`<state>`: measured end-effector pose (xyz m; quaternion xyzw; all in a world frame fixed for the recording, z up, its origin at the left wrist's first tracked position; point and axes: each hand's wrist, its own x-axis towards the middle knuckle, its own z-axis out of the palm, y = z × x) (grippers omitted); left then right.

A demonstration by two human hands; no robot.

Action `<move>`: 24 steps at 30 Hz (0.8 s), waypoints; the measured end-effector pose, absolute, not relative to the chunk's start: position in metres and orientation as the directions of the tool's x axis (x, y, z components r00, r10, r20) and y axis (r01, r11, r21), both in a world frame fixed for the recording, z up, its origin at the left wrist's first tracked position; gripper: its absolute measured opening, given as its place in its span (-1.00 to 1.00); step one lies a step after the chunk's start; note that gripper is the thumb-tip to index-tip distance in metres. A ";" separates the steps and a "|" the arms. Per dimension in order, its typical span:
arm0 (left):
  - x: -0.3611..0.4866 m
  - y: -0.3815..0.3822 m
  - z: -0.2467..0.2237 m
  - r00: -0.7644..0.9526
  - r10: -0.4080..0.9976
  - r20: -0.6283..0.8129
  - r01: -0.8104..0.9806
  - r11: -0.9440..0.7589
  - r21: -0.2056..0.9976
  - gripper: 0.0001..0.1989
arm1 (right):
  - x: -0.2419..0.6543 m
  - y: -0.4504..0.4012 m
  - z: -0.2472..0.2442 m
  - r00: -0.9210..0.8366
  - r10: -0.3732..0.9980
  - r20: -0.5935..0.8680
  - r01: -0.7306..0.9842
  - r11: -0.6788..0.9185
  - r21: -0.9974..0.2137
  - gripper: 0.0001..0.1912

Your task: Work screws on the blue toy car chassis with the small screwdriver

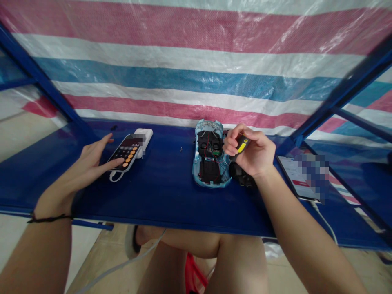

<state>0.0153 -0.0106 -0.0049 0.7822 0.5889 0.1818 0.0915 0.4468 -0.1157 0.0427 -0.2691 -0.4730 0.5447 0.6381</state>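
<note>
My left hand [88, 163] is spread at the left, its thumb over the screen of a phone [121, 157] that shows a calculator with "3.86". The phone leans on a white block [146, 136], and a white cable is plugged into its lower end. My right hand [252, 153] is closed round the black and yellow handle of a screwdriver [241, 147]; its tip is hard to make out. Just left of that hand lies a light blue toy car body [196, 171], inside up, with red wires and a green circuit board showing. Black parts [241, 175] lie partly hidden under my right hand.
A second phone [298, 179] with a white charging cable [326, 222] lies at the right. Tiny metal bits, perhaps screws [181, 150], rest on the blue shelf [171, 196]. Blue metal posts [49, 90] stand at both sides, with a striped plastic sheet [183, 61] behind.
</note>
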 end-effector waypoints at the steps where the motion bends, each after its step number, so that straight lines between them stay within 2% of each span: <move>1: 0.014 -0.011 -0.005 0.247 0.952 0.181 0.883 -0.298 0.362 0.28 | 0.447 -0.116 0.043 -0.040 0.950 0.311 -0.435 0.263 -0.861 -0.81; 7: 0.008 -0.009 -0.009 0.264 0.942 0.206 0.854 -0.328 0.405 0.08 | 0.447 -0.116 0.043 -0.026 0.946 0.325 -0.400 0.288 -0.870 -0.82; 13: 0.001 -0.005 -0.015 0.276 0.928 0.248 0.845 -0.358 0.397 -0.03 | 0.448 -0.114 0.044 0.045 0.912 0.408 -0.408 0.390 -0.826 -0.85; 20: -0.005 -0.004 -0.017 0.337 0.894 0.296 0.815 -0.434 0.384 -0.17 | 0.449 -0.117 0.044 -0.011 0.932 0.363 -0.423 0.325 -0.846 -0.89; 24: -0.003 -0.009 -0.012 0.307 0.911 0.275 0.810 -0.402 0.426 -0.19 | 0.450 -0.117 0.044 -0.045 0.933 0.358 -0.413 0.309 -0.857 -0.88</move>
